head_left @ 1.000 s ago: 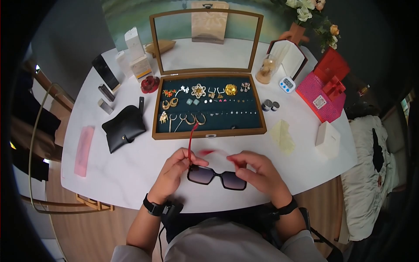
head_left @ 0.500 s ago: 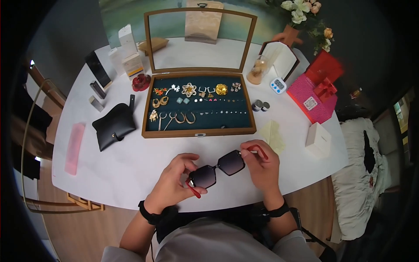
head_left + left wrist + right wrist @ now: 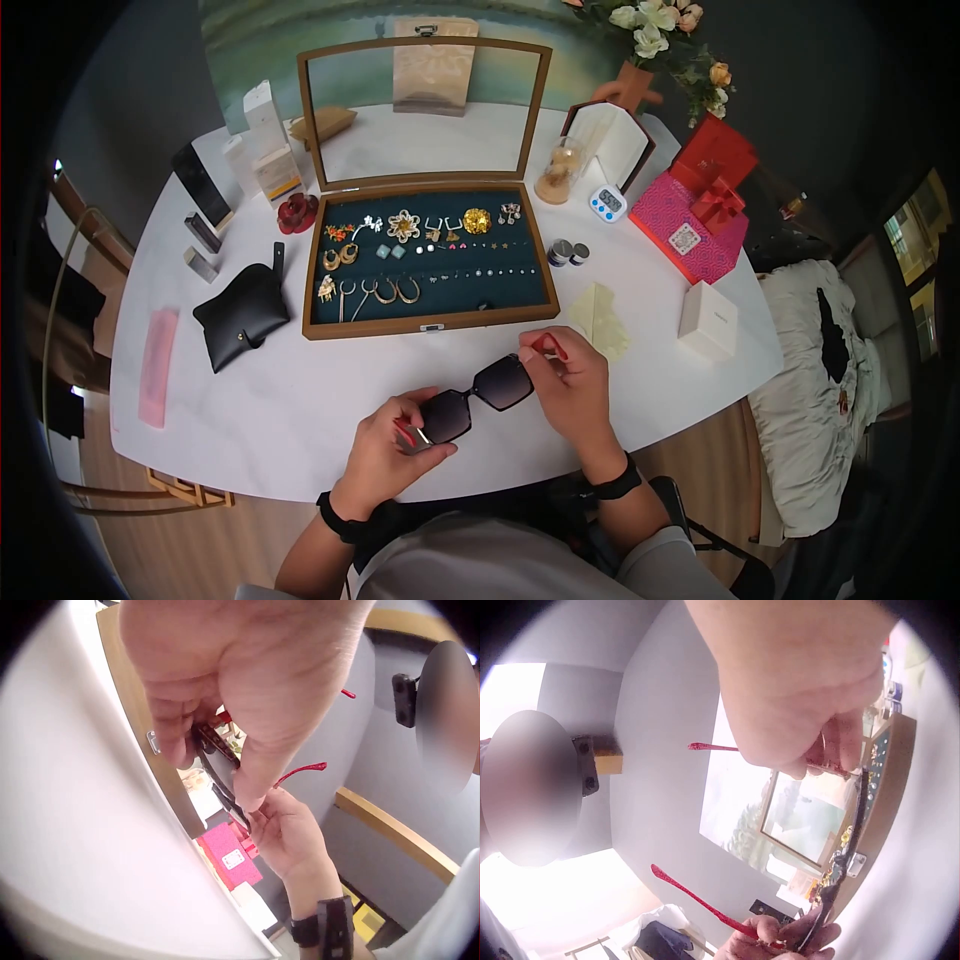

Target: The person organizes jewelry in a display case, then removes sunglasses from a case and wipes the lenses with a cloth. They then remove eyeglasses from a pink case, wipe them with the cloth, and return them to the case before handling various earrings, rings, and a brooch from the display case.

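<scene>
A pair of sunglasses [image 3: 503, 383] with dark square lenses and a thin black frame is held over the near part of the table, tilted so its right side sits farther from the body. My left hand [image 3: 383, 452] grips one end of the frame between thumb and fingers. At the opposite end, my right hand [image 3: 575, 390] pinches the frame by the hinge. The red temple arms [image 3: 697, 896] stand unfolded, pointing back toward the wearer in the right wrist view. Just beyond lies a wooden jewellery case [image 3: 428, 328], lid raised, with earrings and brooches on dark green lining.
A black leather pouch [image 3: 240, 318] and a pink strip [image 3: 157, 368] lie left. Small boxes [image 3: 278, 172] stand at the back left. On the right are a yellow cloth [image 3: 598, 320], a white box [image 3: 708, 320], a pink gift box [image 3: 690, 225] and a timer [image 3: 607, 203].
The sunglasses were turned from lying level with arms pointing away to a tilted pose with arms toward the body. Both hands shifted their hold to the frame's ends; the head view panned slightly.
</scene>
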